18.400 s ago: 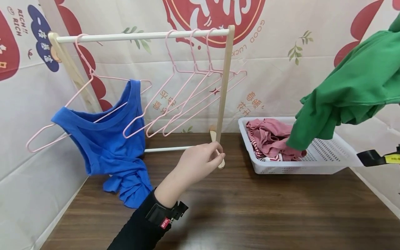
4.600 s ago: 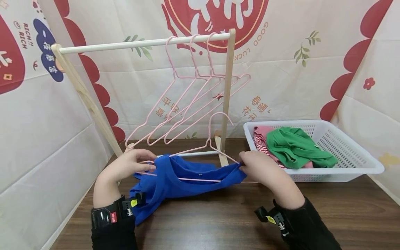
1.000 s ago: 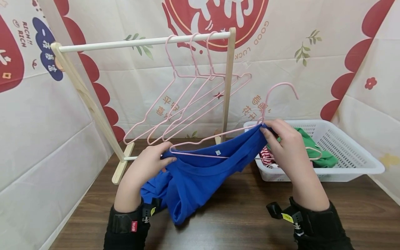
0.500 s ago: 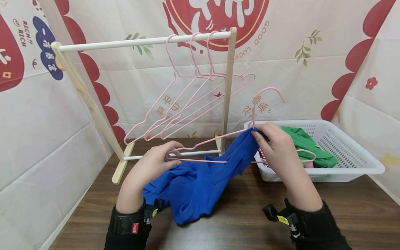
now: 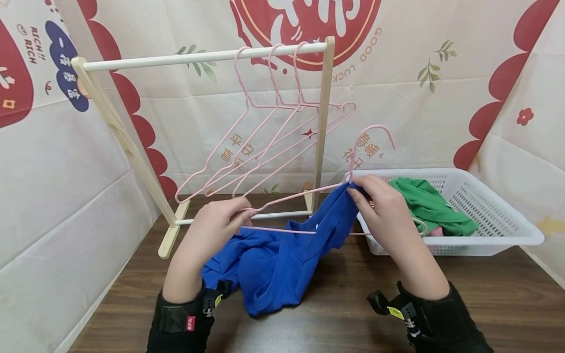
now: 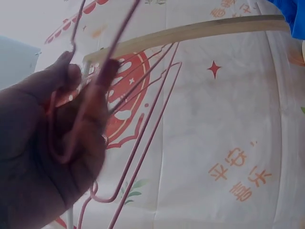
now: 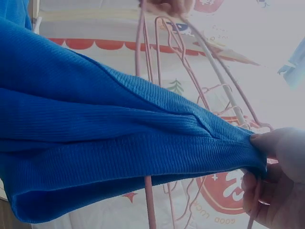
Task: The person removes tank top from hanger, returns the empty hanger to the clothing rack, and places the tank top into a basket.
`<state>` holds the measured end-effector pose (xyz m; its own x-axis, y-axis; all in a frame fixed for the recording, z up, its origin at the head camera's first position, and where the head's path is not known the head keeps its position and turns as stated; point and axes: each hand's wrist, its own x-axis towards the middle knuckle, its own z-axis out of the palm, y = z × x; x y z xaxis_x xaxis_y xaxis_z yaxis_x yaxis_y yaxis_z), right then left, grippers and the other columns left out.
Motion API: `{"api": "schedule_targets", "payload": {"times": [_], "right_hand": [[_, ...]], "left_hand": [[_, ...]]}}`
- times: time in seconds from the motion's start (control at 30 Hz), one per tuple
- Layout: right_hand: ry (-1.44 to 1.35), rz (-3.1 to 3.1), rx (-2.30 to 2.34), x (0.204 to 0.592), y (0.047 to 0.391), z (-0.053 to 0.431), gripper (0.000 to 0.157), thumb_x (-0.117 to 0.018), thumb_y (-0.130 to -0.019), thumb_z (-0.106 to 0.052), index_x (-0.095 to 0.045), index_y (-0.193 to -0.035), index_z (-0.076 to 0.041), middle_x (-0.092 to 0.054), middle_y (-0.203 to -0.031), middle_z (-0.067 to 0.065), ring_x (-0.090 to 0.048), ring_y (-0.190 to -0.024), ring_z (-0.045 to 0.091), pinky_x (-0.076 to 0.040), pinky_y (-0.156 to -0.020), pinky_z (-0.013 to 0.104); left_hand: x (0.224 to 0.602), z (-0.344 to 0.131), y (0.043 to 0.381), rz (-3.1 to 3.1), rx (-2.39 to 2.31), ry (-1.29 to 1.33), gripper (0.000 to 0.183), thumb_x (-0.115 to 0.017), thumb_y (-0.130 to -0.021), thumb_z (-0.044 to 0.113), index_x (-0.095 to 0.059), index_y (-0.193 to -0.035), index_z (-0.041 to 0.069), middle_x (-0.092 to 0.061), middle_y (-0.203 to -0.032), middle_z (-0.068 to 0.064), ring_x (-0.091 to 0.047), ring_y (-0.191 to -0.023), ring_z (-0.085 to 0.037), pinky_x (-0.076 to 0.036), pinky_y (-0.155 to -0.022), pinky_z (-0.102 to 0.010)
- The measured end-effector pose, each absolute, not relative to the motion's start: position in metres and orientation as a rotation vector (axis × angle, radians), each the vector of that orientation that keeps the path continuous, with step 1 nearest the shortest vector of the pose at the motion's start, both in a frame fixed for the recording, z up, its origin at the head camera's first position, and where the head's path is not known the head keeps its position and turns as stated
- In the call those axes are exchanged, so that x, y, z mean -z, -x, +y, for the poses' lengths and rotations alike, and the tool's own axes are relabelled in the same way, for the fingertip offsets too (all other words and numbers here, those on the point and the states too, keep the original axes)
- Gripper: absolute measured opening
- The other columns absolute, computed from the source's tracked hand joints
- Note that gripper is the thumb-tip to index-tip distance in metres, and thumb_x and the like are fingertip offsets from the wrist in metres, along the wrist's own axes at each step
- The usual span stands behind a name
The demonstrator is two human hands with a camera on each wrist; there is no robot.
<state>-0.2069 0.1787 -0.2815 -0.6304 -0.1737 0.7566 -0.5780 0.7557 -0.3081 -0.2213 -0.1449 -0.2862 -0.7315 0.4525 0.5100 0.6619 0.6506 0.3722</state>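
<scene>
My left hand [image 5: 216, 226] grips the left end of a pink hanger [image 5: 289, 198]; in the left wrist view the fingers curl around its wire [image 6: 76, 129]. The right hand [image 5: 384, 208] pinches the edge of a blue sleeveless top [image 5: 282, 267] just below the hanger's hook. In the right wrist view the ribbed blue cloth [image 7: 119, 148] stretches from the fingertips, with hanger wire running through it. The left end of the hanger is bare of cloth. The lower part of the top lies bunched on the table.
Behind stands a rack [image 5: 203, 58] with a white rail and wooden legs, bearing 3 pink hangers [image 5: 240, 132]. At right, a white basket [image 5: 499, 215] holds a green garment [image 5: 421, 206] and some pink cloth. Brown wood tabletop [image 5: 344, 304] lies in front.
The green garment went into the basket, and the top's hanger came off the rack. Over the last second the blue cloth slipped off the hanger's left end; my right hand shifted slightly left and down.
</scene>
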Motion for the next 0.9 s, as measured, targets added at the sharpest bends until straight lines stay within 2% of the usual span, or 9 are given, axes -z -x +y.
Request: {"api": "schedule_targets", "payload": {"times": [0.13, 0.33, 0.5, 0.7, 0.9], "right_hand": [[-0.573, -2.216, -0.692, 0.280, 0.206, 0.177, 0.020, -0.062, -0.094, -0.005, -0.066, -0.114, 0.000, -0.066, -0.107, 0.015, -0.059, -0.097, 0.028, -0.046, -0.085, 0.048], [-0.623, -2.244, -0.678, 0.280, 0.204, 0.174, 0.019, -0.063, -0.094, -0.006, -0.066, -0.113, -0.001, -0.066, -0.106, 0.015, -0.059, -0.095, 0.027, -0.048, -0.084, 0.048], [-0.645, -2.253, -0.668, 0.280, 0.203, 0.174, 0.020, -0.064, -0.094, -0.006, -0.066, -0.113, -0.001, -0.066, -0.106, 0.014, -0.058, -0.093, 0.025, -0.049, -0.081, 0.046], [-0.656, -2.254, -0.649, 0.279, 0.205, 0.175, 0.019, -0.065, -0.093, -0.005, -0.067, -0.112, -0.002, -0.066, -0.103, 0.012, -0.056, -0.087, 0.023, -0.047, -0.075, 0.043], [-0.647, -2.268, -0.626, 0.279, 0.207, 0.179, 0.019, -0.065, -0.092, -0.004, -0.066, -0.111, 0.000, -0.066, -0.104, 0.014, -0.057, -0.093, 0.027, -0.047, -0.080, 0.046]], "left_hand": [[0.284, -0.148, 0.221, -2.275, 0.663, 0.901, 0.009, -0.068, -0.092, 0.017, -0.064, -0.084, 0.015, -0.057, -0.066, 0.009, -0.049, -0.057, -0.006, -0.040, -0.054, -0.027], [0.281, -0.156, 0.217, -2.092, 0.610, 0.894, 0.008, -0.075, -0.083, 0.012, -0.068, -0.083, 0.011, -0.059, -0.063, 0.005, -0.055, -0.057, -0.007, -0.043, -0.052, -0.026], [0.278, -0.163, 0.212, -2.066, 0.648, 0.888, 0.007, -0.075, -0.083, 0.008, -0.068, -0.082, 0.011, -0.060, -0.063, 0.005, -0.056, -0.058, -0.007, -0.044, -0.052, -0.026], [0.273, -0.174, 0.206, -2.064, 0.712, 0.880, 0.012, -0.074, -0.083, 0.002, -0.066, -0.081, 0.010, -0.060, -0.064, 0.006, -0.054, -0.055, -0.004, -0.044, -0.052, -0.020], [0.271, -0.186, 0.204, -1.996, 0.780, 0.876, 0.008, -0.073, -0.083, 0.000, -0.069, -0.085, 0.007, -0.062, -0.065, 0.005, -0.054, -0.053, -0.007, -0.044, -0.053, -0.017]]}}
